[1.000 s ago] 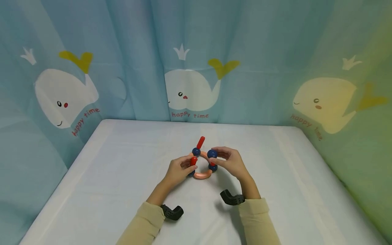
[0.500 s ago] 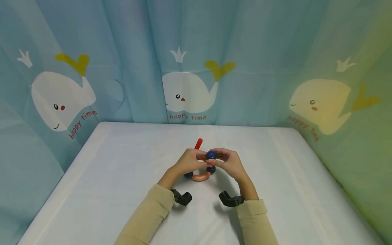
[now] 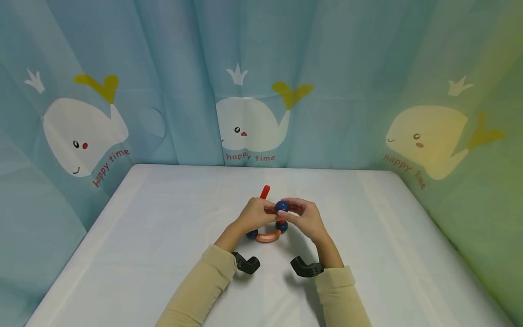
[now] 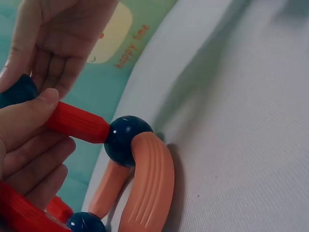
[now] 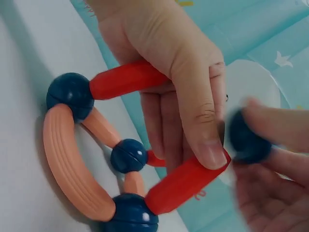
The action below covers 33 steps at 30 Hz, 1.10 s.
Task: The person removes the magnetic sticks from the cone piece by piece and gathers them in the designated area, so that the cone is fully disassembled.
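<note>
A ring of orange curved rods point(image 3: 268, 237) and blue balls point(image 3: 281, 226) lies on the table, with red rods rising from the balls. My left hand point(image 3: 256, 215) pinches the upper end of the right-hand red rod point(image 5: 186, 186) between thumb and fingers. Just above that end, my right hand point(image 3: 303, 219) holds another blue ball point(image 3: 281, 206); it looks blurred in the right wrist view, and whether it touches the rod I cannot tell. Behind my left hand, the far red rod point(image 3: 265, 191) leans up; a third red rod point(image 5: 128, 81) is hidden from the head view.
The white table point(image 3: 163, 218) carries the ring near its middle. A blue curtain point(image 3: 184, 81) with whale prints stands along the back and sides. Black wrist mounts point(image 3: 248, 264) jut inward from both wrists, above the near side of the table.
My left hand has left the left red rod and moved right to grip the right-hand one beneath the ball. My right hand stays at the ball, nearly in place.
</note>
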Motion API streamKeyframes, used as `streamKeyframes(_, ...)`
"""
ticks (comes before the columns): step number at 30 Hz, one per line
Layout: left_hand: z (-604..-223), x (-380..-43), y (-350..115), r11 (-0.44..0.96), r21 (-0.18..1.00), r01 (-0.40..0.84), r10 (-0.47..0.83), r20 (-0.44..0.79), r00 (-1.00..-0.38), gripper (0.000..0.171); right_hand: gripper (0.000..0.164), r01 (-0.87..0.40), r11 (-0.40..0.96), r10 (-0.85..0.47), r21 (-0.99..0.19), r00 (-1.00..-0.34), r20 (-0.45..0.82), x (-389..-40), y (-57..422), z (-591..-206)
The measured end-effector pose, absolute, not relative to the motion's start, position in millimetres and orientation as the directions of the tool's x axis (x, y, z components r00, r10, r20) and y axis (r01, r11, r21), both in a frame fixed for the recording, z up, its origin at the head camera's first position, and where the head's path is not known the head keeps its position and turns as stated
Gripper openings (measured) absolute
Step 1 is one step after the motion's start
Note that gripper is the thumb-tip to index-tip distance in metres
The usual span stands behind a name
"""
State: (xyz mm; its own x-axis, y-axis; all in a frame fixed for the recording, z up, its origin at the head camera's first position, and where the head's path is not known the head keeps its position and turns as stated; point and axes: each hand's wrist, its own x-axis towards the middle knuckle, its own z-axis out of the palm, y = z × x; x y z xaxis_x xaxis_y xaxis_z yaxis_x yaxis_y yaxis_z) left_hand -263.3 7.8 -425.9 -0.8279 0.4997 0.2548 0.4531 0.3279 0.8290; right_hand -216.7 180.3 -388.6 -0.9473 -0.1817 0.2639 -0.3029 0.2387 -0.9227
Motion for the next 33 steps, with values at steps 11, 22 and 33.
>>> streamKeyframes(11, -426, -264, 8, 0.319, 0.859, 0.400, 0.482, 0.216, -0.849, 0.019, 0.043, -0.283, 0.240, -0.020, -0.929, -0.958, 0.287, -234, 205, -399)
streamKeyframes(22, -429, -263, 9, 0.328, 0.864, 0.381, 0.485, 0.192, -0.853, 0.019, 0.046, -0.194, 0.319, -0.038, -0.928, -0.981, 0.192, -260, 218, -416)
streamKeyframes(33, -431, -262, 0, 0.289, 0.875, 0.388, 0.486, 0.215, -0.847, 0.048, 0.046, -0.121, 0.448, -0.082, -0.886, -0.992, 0.094, -298, 235, -435)
